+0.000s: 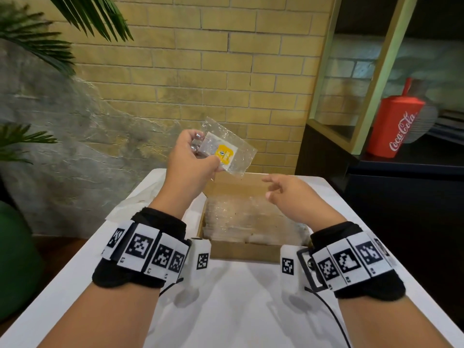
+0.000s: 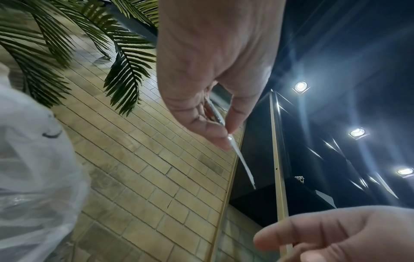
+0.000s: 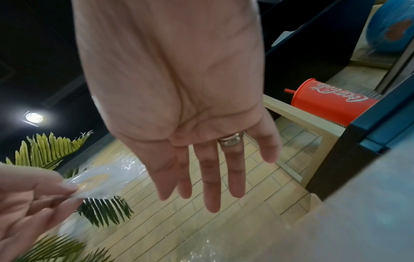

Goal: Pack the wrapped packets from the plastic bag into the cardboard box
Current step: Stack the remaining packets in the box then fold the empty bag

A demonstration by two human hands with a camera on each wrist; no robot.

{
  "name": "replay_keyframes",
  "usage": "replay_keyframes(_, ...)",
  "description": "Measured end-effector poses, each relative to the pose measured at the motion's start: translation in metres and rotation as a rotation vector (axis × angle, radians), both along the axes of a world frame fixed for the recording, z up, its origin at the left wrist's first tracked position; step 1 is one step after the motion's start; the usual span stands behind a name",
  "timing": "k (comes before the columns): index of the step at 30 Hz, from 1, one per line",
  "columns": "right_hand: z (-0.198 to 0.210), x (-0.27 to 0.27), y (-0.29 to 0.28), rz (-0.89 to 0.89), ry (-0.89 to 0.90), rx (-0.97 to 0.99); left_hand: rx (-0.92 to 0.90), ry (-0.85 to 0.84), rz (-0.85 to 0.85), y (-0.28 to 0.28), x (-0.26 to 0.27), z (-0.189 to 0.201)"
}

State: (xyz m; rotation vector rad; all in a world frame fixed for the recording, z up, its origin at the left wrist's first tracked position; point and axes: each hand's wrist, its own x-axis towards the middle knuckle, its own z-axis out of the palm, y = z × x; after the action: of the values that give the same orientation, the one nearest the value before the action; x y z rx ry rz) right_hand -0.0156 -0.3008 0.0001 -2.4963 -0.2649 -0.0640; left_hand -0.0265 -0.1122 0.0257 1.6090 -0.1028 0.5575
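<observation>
My left hand point(image 1: 198, 151) pinches a clear-wrapped packet point(image 1: 229, 149) with a yellow label, held up above the far edge of the open cardboard box point(image 1: 241, 249). In the left wrist view the packet point(image 2: 243, 164) shows edge-on between thumb and fingers of that hand point(image 2: 224, 134). My right hand point(image 1: 281, 192) hovers over the box with straight, relaxed fingers point(image 3: 210, 186) and holds nothing. Several clear-wrapped packets point(image 1: 248, 219) lie stacked inside the box. A crumpled plastic bag point(image 1: 133, 202) lies on the table left of the box, and also shows in the left wrist view point(image 2: 33, 168).
The box sits on a white table point(image 1: 226, 297) against a yellow brick wall point(image 1: 226, 59). Palm fronds point(image 1: 37, 46) hang at the left. A dark shelf unit at the right holds a red Coca-Cola cup point(image 1: 394, 126).
</observation>
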Motion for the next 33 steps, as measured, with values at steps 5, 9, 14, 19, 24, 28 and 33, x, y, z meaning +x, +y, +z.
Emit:
replay_keyframes(5, 0.003, -0.007, 0.000, 0.100, 0.088, -0.186, 0.035, 0.032, -0.027, 0.000, 0.000, -0.001)
replay_keyframes(9, 0.007, -0.020, 0.003, 0.352, 0.270, -0.590, 0.068, 0.039, -0.025, -0.001, -0.002, -0.002)
replay_keyframes(14, 0.016, -0.020, -0.002, 0.195, 0.140, -0.248, 0.149, 0.124, -0.056, -0.002, 0.002, -0.008)
replay_keyframes(19, 0.020, -0.016, -0.007, -0.036, -0.117, 0.318, 0.325, 0.248, -0.245, -0.008, 0.003, -0.017)
replay_keyframes(24, 0.014, -0.012, -0.004, 0.011, -0.199, 0.180, 0.578, 0.346, -0.315, -0.014, 0.000, -0.024)
replay_keyframes(28, 0.016, -0.008, -0.012, -0.077, -0.261, 0.235, 0.919, 0.509, -0.305, -0.014, -0.006, -0.022)
replay_keyframes(33, 0.015, -0.010, -0.012, -0.005, -0.158, 0.125, 0.998, 0.541, -0.310, -0.012, -0.009, -0.020)
